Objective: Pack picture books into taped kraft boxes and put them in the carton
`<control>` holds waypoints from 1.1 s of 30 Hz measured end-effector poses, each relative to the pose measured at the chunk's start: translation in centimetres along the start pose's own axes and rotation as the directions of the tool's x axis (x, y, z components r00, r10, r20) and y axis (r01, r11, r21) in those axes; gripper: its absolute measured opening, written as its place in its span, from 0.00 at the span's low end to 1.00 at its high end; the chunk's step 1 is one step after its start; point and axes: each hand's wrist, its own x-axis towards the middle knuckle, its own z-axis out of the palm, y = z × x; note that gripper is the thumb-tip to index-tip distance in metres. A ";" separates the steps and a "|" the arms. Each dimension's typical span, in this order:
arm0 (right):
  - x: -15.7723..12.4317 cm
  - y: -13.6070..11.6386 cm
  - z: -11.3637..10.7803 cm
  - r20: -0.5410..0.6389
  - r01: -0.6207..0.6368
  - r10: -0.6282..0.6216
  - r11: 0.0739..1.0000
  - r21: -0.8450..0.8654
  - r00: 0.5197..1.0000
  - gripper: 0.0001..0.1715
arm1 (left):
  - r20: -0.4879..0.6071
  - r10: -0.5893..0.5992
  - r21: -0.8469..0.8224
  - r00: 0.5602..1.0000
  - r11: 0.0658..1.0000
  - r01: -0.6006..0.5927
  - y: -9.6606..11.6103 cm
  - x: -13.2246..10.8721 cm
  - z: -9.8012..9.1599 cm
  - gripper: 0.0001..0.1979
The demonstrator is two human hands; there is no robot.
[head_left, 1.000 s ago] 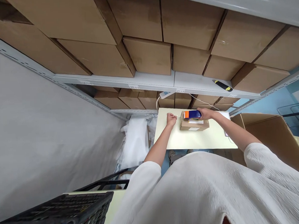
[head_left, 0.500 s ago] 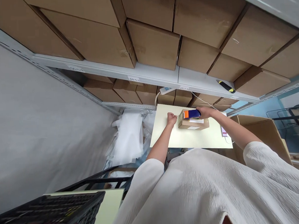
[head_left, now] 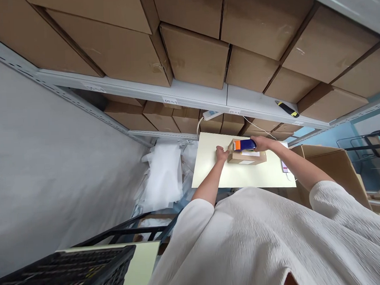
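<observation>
A small cardboard box (head_left: 237, 159) with white labels lies on the pale tabletop (head_left: 207, 175). My right hand (head_left: 261, 143) is wrapped round the handle of a dark blue and orange tape dispenser (head_left: 247, 144), which rests along the top of the box. At the box's left end is my left hand (head_left: 221, 153), its fingers curled in and its thumb reaching to the cardboard. Whether anything is inside those curled fingers is hidden.
A phone (head_left: 284, 167) with a cable lies at the table's right side. Shelves of cardboard boxes (head_left: 195, 54) rise behind, with a yellow-black utility knife (head_left: 287, 109) on one ledge. White packing sheets (head_left: 163, 173) hang at left. An open carton (head_left: 331, 165) stands at right, a black crate (head_left: 97, 268) lower left.
My left hand has moved right, from beside the box to its left end, and its thumb has come against it. My right hand and the tape dispenser have hardly moved.
</observation>
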 end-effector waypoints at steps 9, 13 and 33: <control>0.0 0.3 1.0 -0.023 -0.002 0.002 1.000 0.024 1.000 0.27 | 0.177 0.188 -0.154 0.966 0.975 -0.162 0.8 -1.6 -0.4 0.15; 0.0 0.4 1.4 -0.041 0.006 -0.004 0.999 0.052 0.999 0.28 | 0.219 0.345 -0.115 0.913 0.938 -0.327 1.5 -1.6 -1.1 0.19; -1.9 2.9 0.9 -0.019 -0.045 0.046 0.998 0.046 0.999 0.30 | 0.465 0.223 0.572 0.857 0.663 -0.483 5.7 -2.5 -3.5 0.49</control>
